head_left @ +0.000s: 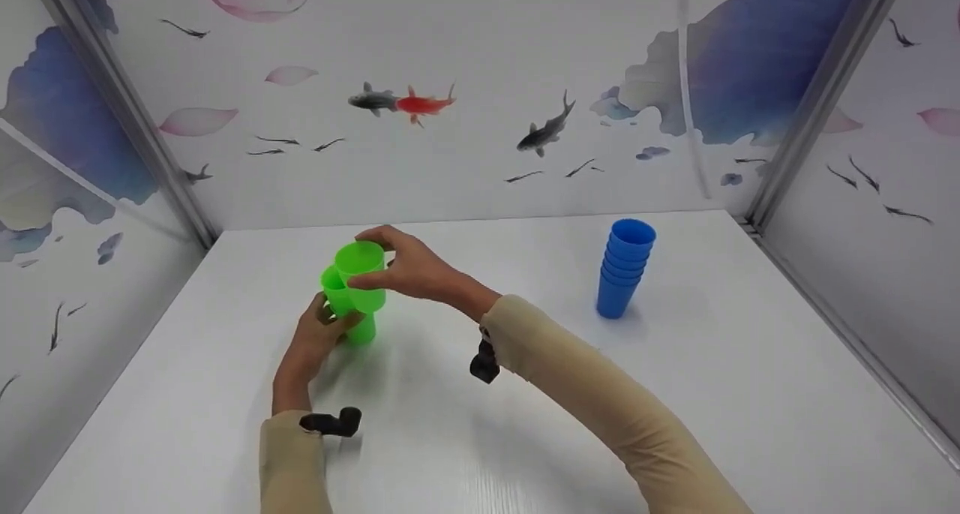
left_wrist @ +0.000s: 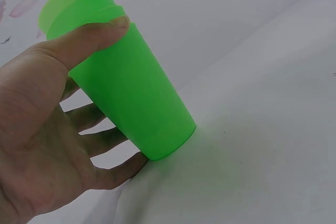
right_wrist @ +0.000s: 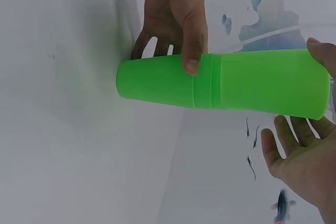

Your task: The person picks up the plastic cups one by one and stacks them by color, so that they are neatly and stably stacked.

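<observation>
My left hand (head_left: 319, 338) grips a small stack of green cups (left_wrist: 136, 93) low at the left of the table, thumb on the near side and fingers around the back. Several rims show near the top of the stack. Above it, my right hand (head_left: 420, 266) holds another green cup (head_left: 366, 293) between thumb and fingers, its round end facing up. In the right wrist view this upper cup (right_wrist: 268, 82) overlaps the stack's rims; whether they touch I cannot tell. The base of the stack is at or close to the tabletop.
A stack of several blue cups (head_left: 619, 274) stands upright on the white table (head_left: 480, 424) at the right. Walls printed with fish and petals (head_left: 480, 41) enclose the back and both sides. A black wrist camera (head_left: 484, 360) sits at the right cuff.
</observation>
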Demonstrator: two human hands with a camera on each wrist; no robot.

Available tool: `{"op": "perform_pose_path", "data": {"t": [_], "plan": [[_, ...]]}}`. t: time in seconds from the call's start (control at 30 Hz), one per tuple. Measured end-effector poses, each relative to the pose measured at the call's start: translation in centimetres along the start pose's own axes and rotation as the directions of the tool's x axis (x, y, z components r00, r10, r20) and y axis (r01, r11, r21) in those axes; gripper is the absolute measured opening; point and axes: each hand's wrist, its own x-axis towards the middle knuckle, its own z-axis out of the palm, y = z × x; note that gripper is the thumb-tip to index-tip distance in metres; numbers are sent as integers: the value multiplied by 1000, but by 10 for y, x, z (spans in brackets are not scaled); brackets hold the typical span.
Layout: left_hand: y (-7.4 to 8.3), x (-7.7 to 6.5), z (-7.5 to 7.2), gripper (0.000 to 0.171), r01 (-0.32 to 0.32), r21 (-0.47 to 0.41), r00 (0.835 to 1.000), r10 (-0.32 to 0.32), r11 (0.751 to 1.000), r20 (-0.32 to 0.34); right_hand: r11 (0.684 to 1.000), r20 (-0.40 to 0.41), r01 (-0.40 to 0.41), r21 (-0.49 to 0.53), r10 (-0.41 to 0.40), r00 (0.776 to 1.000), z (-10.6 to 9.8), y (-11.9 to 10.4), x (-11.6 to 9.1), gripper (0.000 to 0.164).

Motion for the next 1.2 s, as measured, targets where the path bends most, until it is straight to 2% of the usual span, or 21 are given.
{"op": "perform_pose_path", "data": {"t": [0.17,0.4,0.57,0.93,1.2], "plan": [[2,-1,0,94,-16,-37,1000,16,999,0,1000,-8,24,-1,-24,1000,0,-9,5,67],[4,2,-2,94,20,-45,1000,-20,999,14,1000,-34,24,19,-23,999,-2,-25,15,67],[1,4,-2,93,24,-56,1000,-23,998,14,998,-65,43,49,-40,997,-1,-30,23,68],[0,0,1,100,0,7,1000,0,1000,-3,997,-91,41,65,-35,995,11,-14,30,70],[3,3,-1,95,16,-18,1000,-16,1000,8,993,-110,63,102,-52,993,16,-6,36,72]]}}
